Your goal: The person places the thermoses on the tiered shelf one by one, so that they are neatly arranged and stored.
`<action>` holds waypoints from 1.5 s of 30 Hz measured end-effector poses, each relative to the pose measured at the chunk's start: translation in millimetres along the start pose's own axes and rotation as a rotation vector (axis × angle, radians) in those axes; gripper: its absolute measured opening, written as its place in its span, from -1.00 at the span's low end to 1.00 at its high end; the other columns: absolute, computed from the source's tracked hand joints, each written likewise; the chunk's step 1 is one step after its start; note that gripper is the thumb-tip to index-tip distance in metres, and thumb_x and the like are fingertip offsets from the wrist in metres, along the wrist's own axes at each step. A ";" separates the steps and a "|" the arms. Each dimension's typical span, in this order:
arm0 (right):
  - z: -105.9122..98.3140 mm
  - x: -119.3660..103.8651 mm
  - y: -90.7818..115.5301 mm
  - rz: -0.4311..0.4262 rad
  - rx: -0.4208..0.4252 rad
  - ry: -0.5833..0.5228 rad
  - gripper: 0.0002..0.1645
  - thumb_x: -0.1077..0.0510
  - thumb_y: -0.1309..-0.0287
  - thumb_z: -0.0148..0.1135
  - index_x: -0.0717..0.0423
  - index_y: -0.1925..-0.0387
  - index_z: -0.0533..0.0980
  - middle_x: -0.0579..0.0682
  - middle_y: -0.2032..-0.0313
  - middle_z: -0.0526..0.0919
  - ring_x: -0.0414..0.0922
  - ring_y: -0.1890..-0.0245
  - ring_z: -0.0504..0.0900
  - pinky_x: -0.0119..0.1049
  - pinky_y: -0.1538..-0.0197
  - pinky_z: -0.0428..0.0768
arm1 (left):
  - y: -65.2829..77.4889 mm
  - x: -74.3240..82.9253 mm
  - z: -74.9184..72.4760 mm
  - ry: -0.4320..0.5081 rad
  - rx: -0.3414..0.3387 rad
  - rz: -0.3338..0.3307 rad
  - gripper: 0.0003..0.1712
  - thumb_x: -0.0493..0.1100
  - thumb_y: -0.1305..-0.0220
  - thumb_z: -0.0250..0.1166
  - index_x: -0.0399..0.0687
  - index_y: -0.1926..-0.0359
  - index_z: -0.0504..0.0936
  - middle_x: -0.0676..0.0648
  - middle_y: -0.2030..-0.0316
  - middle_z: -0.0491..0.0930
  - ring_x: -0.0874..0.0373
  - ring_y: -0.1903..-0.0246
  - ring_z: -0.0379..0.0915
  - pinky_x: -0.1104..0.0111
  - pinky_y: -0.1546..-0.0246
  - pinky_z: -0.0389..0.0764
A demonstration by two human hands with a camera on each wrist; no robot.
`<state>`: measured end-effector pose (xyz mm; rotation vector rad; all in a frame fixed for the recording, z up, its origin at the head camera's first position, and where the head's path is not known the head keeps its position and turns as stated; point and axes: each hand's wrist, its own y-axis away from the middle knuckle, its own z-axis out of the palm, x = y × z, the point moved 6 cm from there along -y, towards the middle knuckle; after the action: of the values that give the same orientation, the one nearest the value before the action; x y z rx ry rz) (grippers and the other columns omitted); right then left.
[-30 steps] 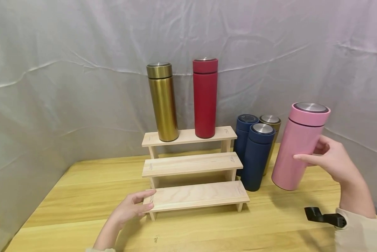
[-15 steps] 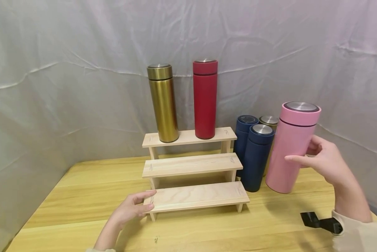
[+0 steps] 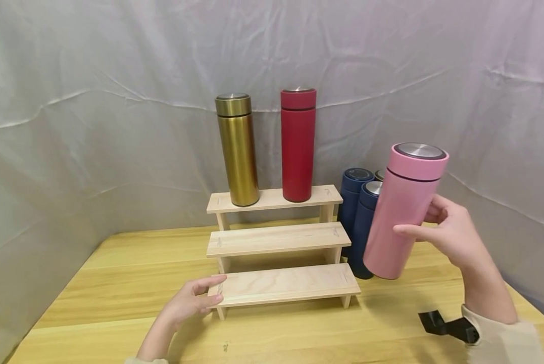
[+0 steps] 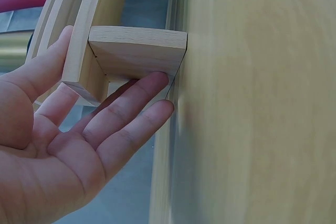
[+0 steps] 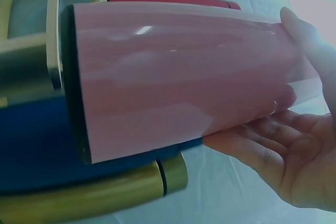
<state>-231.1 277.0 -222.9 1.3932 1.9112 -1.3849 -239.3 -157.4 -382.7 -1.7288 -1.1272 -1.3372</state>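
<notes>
My right hand [image 3: 453, 232] holds a pink thermos bottle [image 3: 403, 217] around its side, thumb toward me. The bottle leans slightly, its steel-topped lid up and its base above the table, in front of the dark blue bottles. In the right wrist view the pink bottle [image 5: 168, 77] fills the middle, fingers below it and thumb above. My left hand [image 3: 187, 301] grips the left end of the lowest board of a three-step wooden stand [image 3: 285, 283]. In the left wrist view, thumb and forefinger are at the board's end [image 4: 81, 72], other fingers below by the leg.
A gold bottle [image 3: 238, 151] and a red bottle [image 3: 298, 146] stand upright on the top step. Two dark blue bottles [image 3: 360, 232] stand right of the stand, with another gold bottle [image 3: 380, 175] mostly hidden behind. A grey cloth [image 3: 117, 151] hangs behind the wooden table [image 3: 131, 273].
My right hand has carried the pink bottle leftward toward the stand; it now covers part of the front blue bottle and most of the rear gold one. My left hand stays on the stand.
</notes>
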 end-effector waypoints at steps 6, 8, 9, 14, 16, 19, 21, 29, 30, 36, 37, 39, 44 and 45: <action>15.2 -5.4 -1.2 0.019 0.010 0.004 -0.45 0.25 0.16 0.40 0.07 0.06 0.40 -0.30 0.35 0.59 -0.33 0.34 0.56 -0.45 0.38 0.53 | 0.5 1.3 0.1 0.004 -0.003 -0.004 -0.38 -0.20 -0.19 0.19 -0.39 -0.20 0.21 -0.48 -0.20 0.06 -0.41 -0.07 0.11 -0.09 0.14 0.42; 20.3 -7.8 -2.0 0.025 0.023 0.007 -0.43 0.22 0.16 0.41 0.12 0.04 0.39 -0.29 0.35 0.58 -0.32 0.34 0.55 -0.44 0.39 0.54 | 0.9 1.6 0.4 0.002 -0.004 -0.006 -0.38 -0.19 -0.19 0.19 -0.39 -0.20 0.21 -0.49 -0.20 0.06 -0.41 -0.07 0.11 -0.09 0.14 0.42; 22.9 -9.1 -2.5 0.025 0.030 0.008 -0.42 0.21 0.16 0.41 0.14 0.04 0.39 -0.28 0.35 0.57 -0.31 0.34 0.54 -0.43 0.39 0.54 | 1.0 1.9 0.5 0.001 -0.004 -0.007 -0.37 -0.19 -0.18 0.19 -0.39 -0.20 0.21 -0.49 -0.20 0.06 -0.40 -0.07 0.12 -0.09 0.14 0.42; 35.6 -18.1 -5.8 -0.012 0.051 -0.014 -0.39 0.19 0.18 0.42 0.21 0.03 0.40 -0.17 0.33 0.58 -0.24 0.35 0.54 -0.43 0.38 0.54 | 1.3 2.7 0.5 -0.002 0.003 -0.011 -0.37 -0.18 -0.18 0.20 -0.38 -0.20 0.22 -0.48 -0.20 0.07 -0.40 -0.07 0.11 -0.08 0.13 0.42; 40.3 -21.9 -8.0 -0.036 0.060 -0.021 -0.38 0.19 0.19 0.43 0.22 0.03 0.40 -0.13 0.32 0.58 -0.22 0.35 0.55 -0.43 0.37 0.54 | 1.4 2.7 0.3 -0.004 0.003 -0.008 -0.37 -0.17 -0.18 0.20 -0.39 -0.20 0.22 -0.48 -0.20 0.07 -0.40 -0.07 0.11 -0.08 0.14 0.42; 47.6 -26.7 -11.7 -0.059 0.069 -0.039 -0.37 0.19 0.21 0.45 0.23 0.03 0.41 -0.11 0.31 0.59 -0.22 0.35 0.57 -0.45 0.34 0.54 | 1.7 2.7 0.2 -0.008 0.003 -0.001 -0.37 -0.18 -0.18 0.20 -0.39 -0.20 0.22 -0.49 -0.19 0.07 -0.41 -0.07 0.12 -0.08 0.14 0.42; 52.5 -28.7 -14.4 -0.067 0.069 -0.055 -0.37 0.19 0.23 0.45 0.22 0.04 0.42 -0.07 0.30 0.60 -0.22 0.34 0.58 -0.44 0.31 0.54 | 1.8 2.5 0.2 -0.011 0.000 0.006 -0.37 -0.18 -0.18 0.20 -0.40 -0.20 0.21 -0.49 -0.19 0.07 -0.41 -0.06 0.13 -0.07 0.14 0.43; 72.1 -31.6 -20.4 -0.068 0.068 -0.049 -0.34 0.13 0.21 0.45 0.19 0.00 0.42 0.10 0.20 0.58 -0.25 0.30 0.56 -0.48 0.24 0.52 | 0.6 1.7 -0.4 -0.013 0.006 0.003 -0.37 -0.18 -0.17 0.20 -0.38 -0.19 0.23 -0.48 -0.19 0.10 -0.36 -0.05 0.16 -0.02 0.14 0.45; 74.5 -32.0 -21.1 -0.072 0.069 -0.053 -0.34 0.13 0.21 0.45 0.19 0.00 0.42 0.10 0.20 0.58 -0.25 0.30 0.56 -0.48 0.23 0.52 | 0.5 1.6 -0.5 -0.016 0.007 0.003 -0.37 -0.17 -0.17 0.21 -0.38 -0.19 0.24 -0.47 -0.18 0.11 -0.35 -0.04 0.18 -0.01 0.15 0.46; 87.6 -34.1 -26.1 -0.085 0.074 -0.079 -0.34 0.11 0.22 0.46 0.19 0.01 0.43 0.09 0.19 0.60 -0.23 0.30 0.57 -0.45 0.20 0.52 | 0.8 3.3 0.2 -0.022 0.003 0.014 -0.38 -0.19 -0.18 0.20 -0.40 -0.19 0.24 -0.48 -0.17 0.12 -0.34 -0.02 0.21 -0.04 0.16 0.46; 89.9 -34.6 -27.3 -0.085 0.073 -0.083 -0.34 0.10 0.22 0.46 0.20 0.01 0.43 0.09 0.19 0.60 -0.22 0.30 0.57 -0.44 0.20 0.52 | 0.9 3.3 0.3 -0.020 0.002 0.013 -0.39 -0.20 -0.18 0.20 -0.40 -0.19 0.24 -0.48 -0.17 0.12 -0.34 -0.02 0.21 -0.05 0.16 0.45; 95.0 -36.2 -29.6 -0.085 0.068 -0.094 -0.33 0.09 0.23 0.46 0.21 0.02 0.43 0.08 0.19 0.60 -0.19 0.29 0.57 -0.42 0.20 0.53 | 0.9 3.2 0.3 -0.019 0.003 0.015 -0.39 -0.20 -0.18 0.20 -0.40 -0.19 0.24 -0.48 -0.17 0.12 -0.34 -0.02 0.22 -0.05 0.16 0.45; 109.5 -38.7 -34.0 -0.095 0.067 -0.133 -0.29 0.07 0.26 0.48 0.19 0.00 0.42 0.06 0.18 0.59 -0.14 0.27 0.57 -0.30 0.17 0.54 | 1.2 3.0 0.2 -0.017 0.007 0.008 -0.39 -0.19 -0.18 0.20 -0.39 -0.19 0.24 -0.48 -0.18 0.11 -0.34 -0.02 0.21 -0.04 0.16 0.46; 112.3 -39.1 -34.4 -0.098 0.069 -0.142 -0.29 0.07 0.26 0.48 0.19 0.00 0.42 0.05 0.18 0.59 -0.14 0.27 0.56 -0.29 0.17 0.54 | 1.2 2.9 0.2 -0.017 0.008 0.007 -0.39 -0.19 -0.18 0.20 -0.39 -0.19 0.24 -0.48 -0.18 0.12 -0.33 -0.02 0.22 -0.03 0.16 0.46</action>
<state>-269.6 159.3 -224.8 1.2101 1.8775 -1.5654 -237.8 -157.0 -379.9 -1.7401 -1.1330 -1.3147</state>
